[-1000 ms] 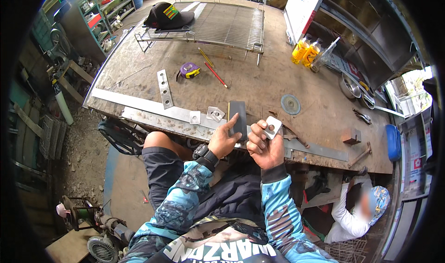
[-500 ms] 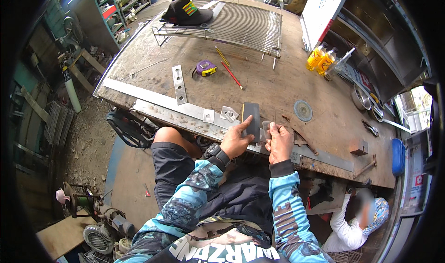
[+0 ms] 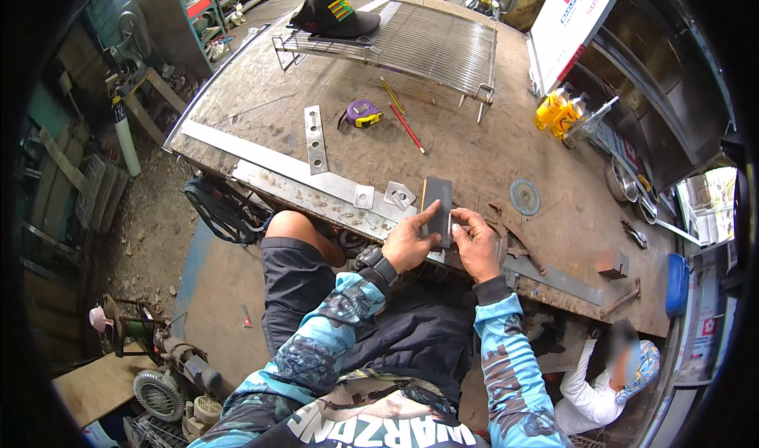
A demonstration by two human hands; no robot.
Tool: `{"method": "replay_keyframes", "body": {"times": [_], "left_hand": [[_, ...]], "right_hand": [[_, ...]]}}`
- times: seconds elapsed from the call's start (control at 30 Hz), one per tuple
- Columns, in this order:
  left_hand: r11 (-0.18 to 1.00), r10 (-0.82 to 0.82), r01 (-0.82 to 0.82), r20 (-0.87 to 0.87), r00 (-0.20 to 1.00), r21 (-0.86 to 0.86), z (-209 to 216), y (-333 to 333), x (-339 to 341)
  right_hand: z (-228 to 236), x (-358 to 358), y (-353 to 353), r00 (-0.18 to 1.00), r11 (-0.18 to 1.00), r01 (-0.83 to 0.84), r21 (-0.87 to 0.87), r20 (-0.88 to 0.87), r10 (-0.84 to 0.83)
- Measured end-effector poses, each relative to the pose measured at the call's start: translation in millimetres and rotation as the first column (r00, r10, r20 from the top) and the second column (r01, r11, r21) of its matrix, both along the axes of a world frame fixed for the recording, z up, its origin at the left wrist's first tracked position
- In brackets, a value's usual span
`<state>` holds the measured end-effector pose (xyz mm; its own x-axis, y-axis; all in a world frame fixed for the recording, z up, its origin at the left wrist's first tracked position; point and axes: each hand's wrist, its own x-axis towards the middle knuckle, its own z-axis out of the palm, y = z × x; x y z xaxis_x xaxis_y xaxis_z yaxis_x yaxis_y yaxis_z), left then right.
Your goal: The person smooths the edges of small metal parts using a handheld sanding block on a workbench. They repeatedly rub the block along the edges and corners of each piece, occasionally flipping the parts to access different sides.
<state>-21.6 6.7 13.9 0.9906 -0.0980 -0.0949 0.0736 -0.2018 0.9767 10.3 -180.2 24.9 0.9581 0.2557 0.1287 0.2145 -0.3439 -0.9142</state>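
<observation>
My left hand (image 3: pixel 408 241) grips a dark grey flat rectangular block (image 3: pixel 439 193) with a tan edge, held upright at the table's near edge. Pinched in my right hand (image 3: pixel 479 249) is a small thin metal plate (image 3: pixel 450 225), seen edge-on against the block's right side. Just left of the block lie two small metal plates with holes, a square one (image 3: pixel 364 197) and an angular one (image 3: pixel 400 196). They rest by a long flat metal strip (image 3: pixel 273 165). A longer plate with a row of holes (image 3: pixel 315 140) lies farther left.
Beyond my hands lie a tape measure (image 3: pixel 363 114), a red pencil (image 3: pixel 407 129) and a grinding disc (image 3: pixel 524 197). A wire rack (image 3: pixel 443 41) carries a black cap (image 3: pixel 336 13). At the right are yellow bottles (image 3: pixel 552 107), a hammer (image 3: pixel 621 298) and a crouching person (image 3: pixel 593 389).
My right hand has brought the small metal plate against the block's right side, turning it edge-on. My left hand keeps its grip on the block. The whole view has shifted slightly.
</observation>
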Motion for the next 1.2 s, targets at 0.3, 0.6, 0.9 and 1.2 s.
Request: {"method": "replay_keyframes", "body": {"times": [0.3, 0.6, 0.9, 1.2], "left_hand": [[1.000, -0.006, 0.006, -0.008, 1.000, 0.012, -2, 2, 0], [1.000, 0.005, -0.006, 0.162, 0.987, 0.005, -19, 4, 2], [0.996, -0.021, 0.034, 0.154, 0.988, -0.084, -21, 5, 0], [0.995, -0.053, 0.057, 0.050, 0.997, -0.082, -17, 7, 0]], "right_hand": [[23, -11, -11, 0.976, 0.972, -0.141, -0.190, 0.140, 0.169], [23, -5, -13, 0.917, 0.911, -0.213, -0.352, 0.250, 0.311], [22, -10, -8, 0.947, 0.933, -0.190, -0.307, 0.193, 0.257], [27, -5, -1, 0.921, 0.911, -0.138, -0.388, 0.289, 0.263]]}}
